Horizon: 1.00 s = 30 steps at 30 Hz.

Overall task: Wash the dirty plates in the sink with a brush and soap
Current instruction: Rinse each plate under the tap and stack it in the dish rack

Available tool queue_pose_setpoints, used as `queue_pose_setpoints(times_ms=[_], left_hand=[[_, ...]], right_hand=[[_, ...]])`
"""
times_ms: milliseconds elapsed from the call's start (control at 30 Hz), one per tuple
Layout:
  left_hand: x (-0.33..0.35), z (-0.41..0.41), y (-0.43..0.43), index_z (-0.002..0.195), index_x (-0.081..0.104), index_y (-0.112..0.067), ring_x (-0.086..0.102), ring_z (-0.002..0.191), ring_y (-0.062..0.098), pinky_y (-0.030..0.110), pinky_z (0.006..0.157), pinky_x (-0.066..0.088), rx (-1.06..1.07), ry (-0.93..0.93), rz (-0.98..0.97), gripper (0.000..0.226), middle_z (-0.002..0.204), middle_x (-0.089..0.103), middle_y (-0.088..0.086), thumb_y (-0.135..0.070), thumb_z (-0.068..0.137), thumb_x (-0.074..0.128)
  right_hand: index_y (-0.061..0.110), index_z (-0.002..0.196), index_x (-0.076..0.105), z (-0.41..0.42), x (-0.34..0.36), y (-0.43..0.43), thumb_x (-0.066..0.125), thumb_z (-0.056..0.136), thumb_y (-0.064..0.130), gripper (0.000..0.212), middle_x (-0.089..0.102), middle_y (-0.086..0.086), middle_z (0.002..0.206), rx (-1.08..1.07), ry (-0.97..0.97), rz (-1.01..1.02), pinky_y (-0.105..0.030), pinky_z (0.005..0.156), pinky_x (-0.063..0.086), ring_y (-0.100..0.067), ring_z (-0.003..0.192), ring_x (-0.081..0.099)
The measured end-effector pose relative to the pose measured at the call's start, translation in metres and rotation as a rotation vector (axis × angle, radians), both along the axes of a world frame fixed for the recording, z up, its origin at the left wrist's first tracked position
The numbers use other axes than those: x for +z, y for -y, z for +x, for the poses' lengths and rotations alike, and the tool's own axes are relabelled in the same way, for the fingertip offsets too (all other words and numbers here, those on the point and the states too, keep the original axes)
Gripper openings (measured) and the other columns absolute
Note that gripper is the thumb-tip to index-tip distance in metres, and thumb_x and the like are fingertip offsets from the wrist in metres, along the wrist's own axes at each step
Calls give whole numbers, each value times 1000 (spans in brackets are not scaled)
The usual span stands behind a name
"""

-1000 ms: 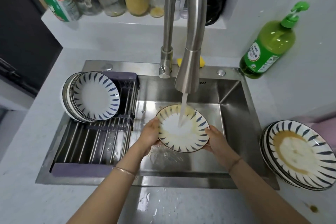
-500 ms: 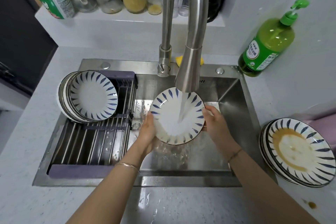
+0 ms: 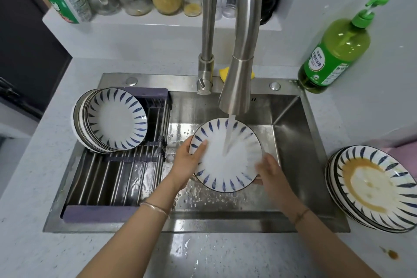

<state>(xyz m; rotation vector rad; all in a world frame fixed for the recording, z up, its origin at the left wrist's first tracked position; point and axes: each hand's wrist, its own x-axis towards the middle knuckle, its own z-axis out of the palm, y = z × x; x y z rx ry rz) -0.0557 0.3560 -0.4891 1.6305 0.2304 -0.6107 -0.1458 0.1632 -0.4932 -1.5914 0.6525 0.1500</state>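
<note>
Head view — plate (image 3: 225, 165) btwn left hand (image 3: 188, 161) & right hand (image 3: 270, 170), both gripping rim.

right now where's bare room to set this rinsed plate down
Bare: the drying rack in front of the clean stack, up to its purple edge; the counter before the sink. Crowded: the right counter with the dirty stack, the jar shelf.
</note>
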Motion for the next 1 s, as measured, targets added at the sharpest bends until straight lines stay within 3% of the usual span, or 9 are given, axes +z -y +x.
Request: queue_pose_setpoints(times_ms=[100, 200, 300, 367, 433, 500, 567, 800, 1000], left_hand=[[-13, 5, -9, 127, 55, -20, 65, 101, 8, 22, 75, 57, 73, -49, -27, 49, 125, 64, -1, -50, 88, 63], [-10, 6, -5, 149, 31, -15, 58, 117, 23, 23, 80, 55, 85, -159, -4, 80, 141, 50, 2, -57, 87, 58], [-9, 12, -3, 141, 40, -2, 55, 123, 30, 21, 77, 47, 54, -251, 20, 56, 134, 55, 9, -40, 101, 45], [-6, 19, -4, 132, 49, -6, 69, 102, 18, 18, 73, 49, 0, -329, -78, 50, 115, 69, 11, -44, 103, 33], [-5, 25, -7, 119, 53, -6, 72, 73, 10, 19, 61, 57, -37, -332, -86, 57, 94, 72, 9, -53, 101, 25], [-9, 30, -11, 125, 53, -7, 70, 92, 21, 32, 70, 61, -28, -386, -162, 71, 114, 66, 15, -65, 96, 24], [-13, 31, -11, 131, 51, -13, 63, 111, 28, 38, 83, 59, -43, -442, -186, 75, 131, 58, 13, -72, 92, 25], [-27, 22, -18, 123, 52, -31, 54, 120, 27, 50, 105, 44, -171, -378, -22, 40, 116, 64, 1, -58, 97, 40], [-36, 19, -27, 145, 36, -19, 63, 105, 31, 47, 85, 57, -148, -362, 124, 71, 120, 64, 12, -53, 88, 60]], right_hand=[[24, 139, 38, -1, 8, -1, 59, 93, 25, 51, 46, 15, 140, 192, 297, -332, -20, 106, 37, 0, 129, 44], [27, 136, 45, 0, 8, 5, 58, 83, 57, 62, 34, 6, 152, 515, 510, -831, -37, 119, 14, -15, 146, 20], [29, 113, 63, 9, 6, 11, 53, 80, 58, 45, 55, 5, 135, 804, 645, -1160, -52, 116, 14, -24, 138, 38], [27, 97, 71, 19, 7, 11, 49, 86, 47, 32, 69, 9, 112, 832, 723, -1195, -52, 112, 19, -17, 121, 56], [22, 94, 74, 27, 10, 7, 50, 91, 40, 30, 73, 9, 95, 793, 698, -1045, -49, 106, 30, -9, 102, 64], [16, 91, 73, 32, 13, -1, 58, 92, 30, 21, 70, 9, 76, 672, 504, -715, -39, 78, 49, -8, 74, 63], [17, 84, 70, 38, 15, -10, 63, 92, 19, 11, 65, 7, 67, 460, 296, -339, -29, 56, 47, -8, 60, 56], [7, 116, 66, 43, -18, -11, 60, 92, 32, 35, 71, -14, 109, -45, -64, 352, -46, 86, 55, -31, 101, 67], [11, 119, 63, 31, -38, -12, 48, 98, 29, 32, 70, -7, 114, -79, -121, 559, -31, 78, 56, -20, 105, 64]])
